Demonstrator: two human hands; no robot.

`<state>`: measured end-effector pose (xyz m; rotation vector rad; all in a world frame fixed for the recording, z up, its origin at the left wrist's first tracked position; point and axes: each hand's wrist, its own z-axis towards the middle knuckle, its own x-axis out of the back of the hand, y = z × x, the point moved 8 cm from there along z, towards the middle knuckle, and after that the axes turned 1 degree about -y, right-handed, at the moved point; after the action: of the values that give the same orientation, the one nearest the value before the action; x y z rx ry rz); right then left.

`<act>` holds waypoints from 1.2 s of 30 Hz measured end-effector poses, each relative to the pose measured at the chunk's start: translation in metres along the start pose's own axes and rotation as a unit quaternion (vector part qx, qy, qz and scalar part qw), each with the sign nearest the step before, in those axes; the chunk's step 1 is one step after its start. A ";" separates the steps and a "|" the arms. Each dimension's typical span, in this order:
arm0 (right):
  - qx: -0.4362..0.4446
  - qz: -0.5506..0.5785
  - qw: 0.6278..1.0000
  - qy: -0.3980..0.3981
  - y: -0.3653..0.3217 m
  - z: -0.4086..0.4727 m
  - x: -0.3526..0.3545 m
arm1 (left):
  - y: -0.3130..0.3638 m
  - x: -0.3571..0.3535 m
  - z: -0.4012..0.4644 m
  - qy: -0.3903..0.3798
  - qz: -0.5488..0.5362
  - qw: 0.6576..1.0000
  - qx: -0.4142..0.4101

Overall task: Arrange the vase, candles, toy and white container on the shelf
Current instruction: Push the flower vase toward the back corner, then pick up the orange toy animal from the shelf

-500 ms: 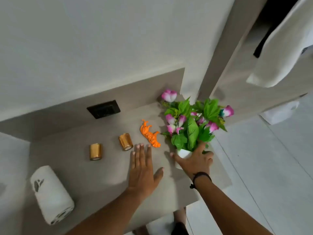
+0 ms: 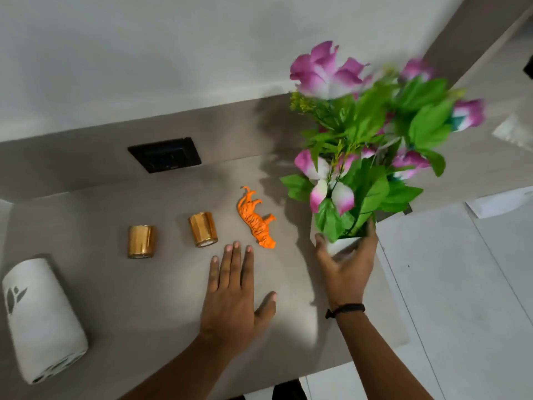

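My R hand [image 2: 347,265] wrapped round white vase [image 2: 341,246], flowers up. L hand [image 2: 235,295] flat, fingers spread, empty, on shelf [image 2: 161,307]; tiger toy [image 2: 256,219] just ahead-right of fingertips.

A home interior: a grey built-in shelf [image 2: 86,284] against a plain wall, a black socket plate [image 2: 165,157] set above it, pale tiled floor [image 2: 461,284] beside it.

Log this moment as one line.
right hand: grips vase | left hand: flat on shelf | toy: lying
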<state>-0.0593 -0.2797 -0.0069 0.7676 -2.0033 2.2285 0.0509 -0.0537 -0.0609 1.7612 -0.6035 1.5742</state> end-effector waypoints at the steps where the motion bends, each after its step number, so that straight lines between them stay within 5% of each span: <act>1: 0.009 0.003 1.000 -0.011 -0.001 0.004 -0.007 | 0.000 0.001 -0.001 0.012 0.000 1.000 -0.003; 8: -0.009 0.078 0.996 -0.045 0.000 0.055 -0.066 | 0.000 -0.002 -0.001 0.006 0.013 1.000 -0.007; 21: 0.056 0.001 0.998 0.029 -0.013 0.041 -0.061 | -0.001 0.001 -0.001 -0.017 0.010 1.000 0.001; 24: 0.139 -0.023 0.988 -0.066 -0.018 -0.022 -0.064 | -0.001 0.001 -0.001 -0.027 0.007 1.000 0.000; 27: 0.243 -0.148 0.937 -0.203 -0.023 -0.070 -0.088 | -0.001 -0.001 -0.001 -0.047 0.015 0.999 -0.006; 36: 0.230 -0.159 0.942 -0.187 -0.042 -0.049 -0.113 | -0.002 0.001 0.001 -0.050 0.009 0.999 0.013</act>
<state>0.0388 -0.1942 -0.0144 1.5382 -1.3202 2.5059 0.0527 -0.0530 -0.0603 1.8679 -0.6510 1.5184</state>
